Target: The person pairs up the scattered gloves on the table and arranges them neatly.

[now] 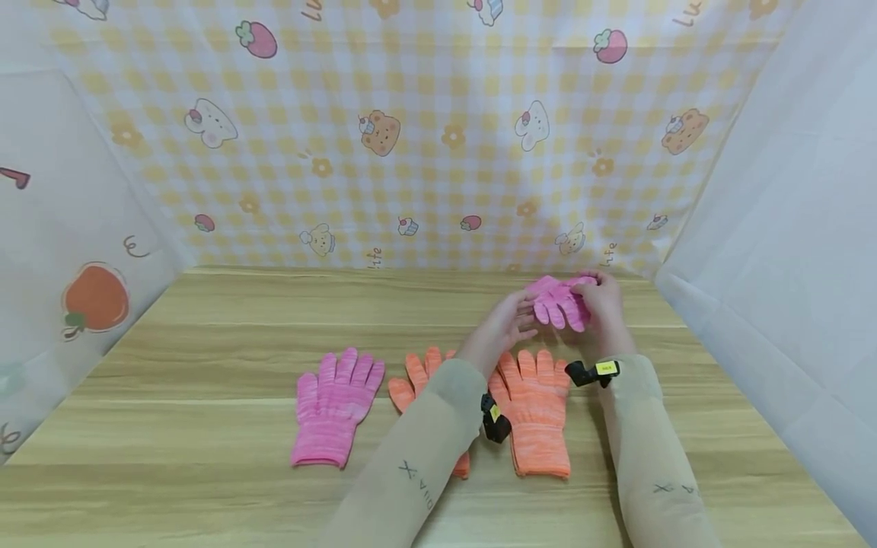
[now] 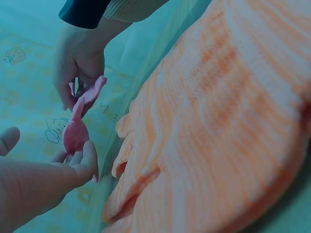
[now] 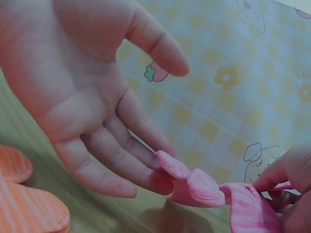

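Observation:
At the back right of the table, my right hand (image 1: 606, 308) pinches a pink knit glove (image 1: 562, 301) between thumb and fingers, holding it just above the wood. My left hand (image 1: 503, 327) is on the glove's other side, palm turned up and thumb apart. In the right wrist view, the left hand's extended fingers (image 3: 109, 153) touch the glove's finger ends. Part of the pink glove (image 3: 250, 206) is hidden by the right hand (image 3: 291, 179).
A second pink glove (image 1: 336, 403) lies flat at the left. Two orange glove shapes lie nearer the middle: one (image 1: 411, 373) partly covered by my left forearm, the other (image 1: 541, 418) between my arms. A checked cloth (image 1: 438, 183) hangs behind the wooden table (image 1: 205, 380).

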A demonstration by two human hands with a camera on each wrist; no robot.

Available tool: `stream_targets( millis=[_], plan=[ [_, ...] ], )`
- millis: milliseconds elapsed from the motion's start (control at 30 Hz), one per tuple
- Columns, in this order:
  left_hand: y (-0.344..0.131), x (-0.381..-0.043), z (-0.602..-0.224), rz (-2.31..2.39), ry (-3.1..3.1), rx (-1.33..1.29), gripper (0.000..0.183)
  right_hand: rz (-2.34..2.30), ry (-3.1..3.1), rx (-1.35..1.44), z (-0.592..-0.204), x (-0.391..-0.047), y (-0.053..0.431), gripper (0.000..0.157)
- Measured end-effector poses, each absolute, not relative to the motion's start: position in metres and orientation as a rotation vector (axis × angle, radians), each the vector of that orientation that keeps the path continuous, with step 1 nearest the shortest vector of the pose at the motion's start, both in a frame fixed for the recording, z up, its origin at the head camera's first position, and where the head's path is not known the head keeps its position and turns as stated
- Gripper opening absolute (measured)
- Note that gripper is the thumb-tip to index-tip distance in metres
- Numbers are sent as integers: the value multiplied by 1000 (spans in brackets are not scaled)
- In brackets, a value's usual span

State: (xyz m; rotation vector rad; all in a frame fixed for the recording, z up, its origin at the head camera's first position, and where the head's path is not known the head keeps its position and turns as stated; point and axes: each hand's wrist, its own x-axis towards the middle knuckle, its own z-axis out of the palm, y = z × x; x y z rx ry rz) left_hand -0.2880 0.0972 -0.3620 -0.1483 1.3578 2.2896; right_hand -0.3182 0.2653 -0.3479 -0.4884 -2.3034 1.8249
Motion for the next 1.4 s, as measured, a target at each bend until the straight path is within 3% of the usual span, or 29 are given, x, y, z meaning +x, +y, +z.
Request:
stream_targets(
  millis=[467,967,1400],
  plan=[
    [95,-272,-358,2412,1243,-140,53,1838,-2270,-296,-314,-303,254,46],
    [74,-280,-353,2531,1043,-172,65,1879,-2322,-45,-281,-279,242,39],
    [49,-284,-344,2543,1044,-22,45,2016,-2306,118,-268,-266,235,40]
  ],
)
